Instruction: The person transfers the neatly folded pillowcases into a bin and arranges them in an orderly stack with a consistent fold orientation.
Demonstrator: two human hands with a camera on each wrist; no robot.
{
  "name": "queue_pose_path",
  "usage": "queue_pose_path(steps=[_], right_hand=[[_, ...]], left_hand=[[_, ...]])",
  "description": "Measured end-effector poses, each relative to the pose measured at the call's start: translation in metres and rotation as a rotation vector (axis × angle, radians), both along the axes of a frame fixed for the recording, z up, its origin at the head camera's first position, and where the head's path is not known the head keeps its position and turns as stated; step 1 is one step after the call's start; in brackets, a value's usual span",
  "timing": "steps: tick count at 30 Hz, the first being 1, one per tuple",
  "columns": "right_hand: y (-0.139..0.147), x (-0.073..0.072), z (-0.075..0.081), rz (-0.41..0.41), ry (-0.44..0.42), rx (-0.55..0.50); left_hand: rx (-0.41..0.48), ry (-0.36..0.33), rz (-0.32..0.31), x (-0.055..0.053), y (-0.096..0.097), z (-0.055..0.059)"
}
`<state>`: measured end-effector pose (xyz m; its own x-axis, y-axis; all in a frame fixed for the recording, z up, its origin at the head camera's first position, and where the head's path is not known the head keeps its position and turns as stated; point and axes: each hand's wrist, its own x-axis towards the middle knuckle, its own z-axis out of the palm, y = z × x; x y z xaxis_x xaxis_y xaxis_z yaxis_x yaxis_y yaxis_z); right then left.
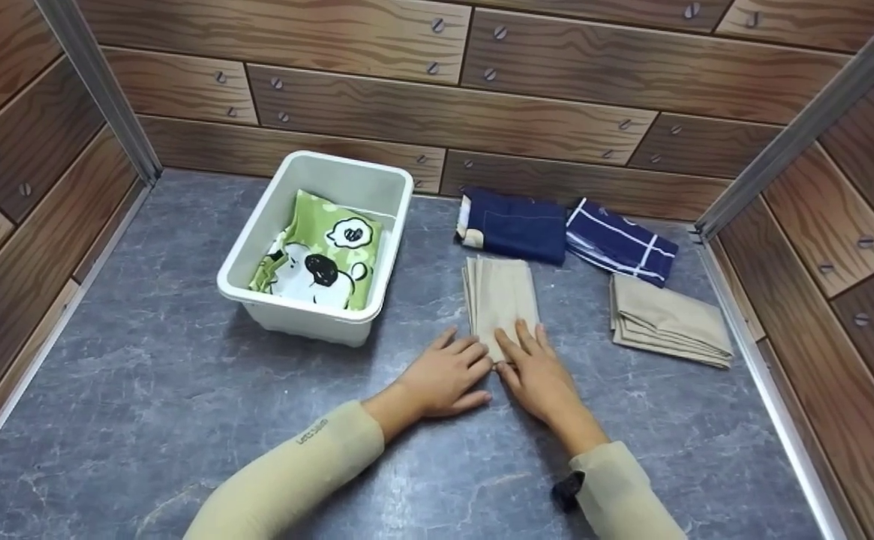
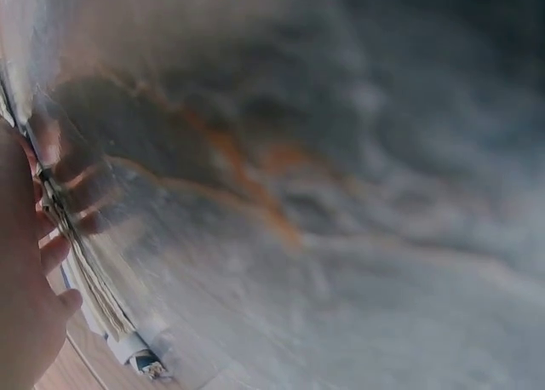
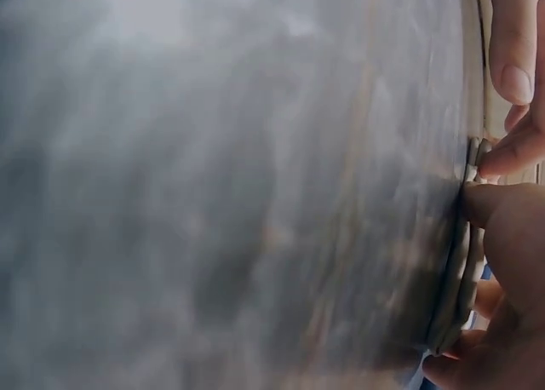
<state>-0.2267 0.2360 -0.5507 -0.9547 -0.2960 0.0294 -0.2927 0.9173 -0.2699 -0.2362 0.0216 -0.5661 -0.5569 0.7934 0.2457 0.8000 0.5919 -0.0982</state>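
Since both hands are on the same folded beige cloth [image 1: 508, 296], that's the spot to look at. It lies flat on the grey marbled table [image 1: 144, 360], its long axis running away from the person toward the back wall, with the far end leaning a touch to the left. The loose-looking layered folds show along its left side.

The near end is right at the fingers. The left hand [image 1: 448, 375] touches the near left corner, fingers loosely bent, thumb out to the side. The right hand [image 1: 542, 382] rests over the near right part, fingers pretty straight and spread, thumb by the near edge. So most of the cloth sits beyond the fingertips, between them and 2 navy cloths [image 1: 527, 229]. Another beige cloth [image 1: 669, 322] lies off to the right, and a white bin [image 1: 309, 324] with a green printed cloth [image 1: 339, 232] inside is on the left.

Hard to make out: the hands cover bits of the near edge, and the underside is hidden. Both wrist views are mostly blurry table, with hands cut off at the frame edges.
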Motion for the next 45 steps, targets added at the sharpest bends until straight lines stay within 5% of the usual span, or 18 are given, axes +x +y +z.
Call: queue_pose_path(steps=[4,8,15,28,38,45], right_hand=[[0.009,-0.006,0.008,0.091,-0.008,0.068],[0.023,-0.013,0.016,0.191,0.074,0.175],[0.036,-0.016,0.012,0.222,0.234,0.295],[0.027,-0.009,0.002,0.22,0.223,0.281],[0.059,-0.019,-0.001,0.343,0.443,0.336],[0.05,-0.013,-0.013,0.34,0.498,0.303]], left_hand=[[-0.017,0.004,0.01,-0.001,0.001,0.002],[-0.027,-0.006,0.013,-0.001,0.002,0.004],[-0.029,-0.011,0.013,-0.001,0.004,0.007],[-0.02,-0.011,0.017,0.0,0.0,0.006],[-0.013,-0.01,0.019,0.0,0.0,0.002],[-0.021,0.0,0.027,0.002,0.001,0.002]])
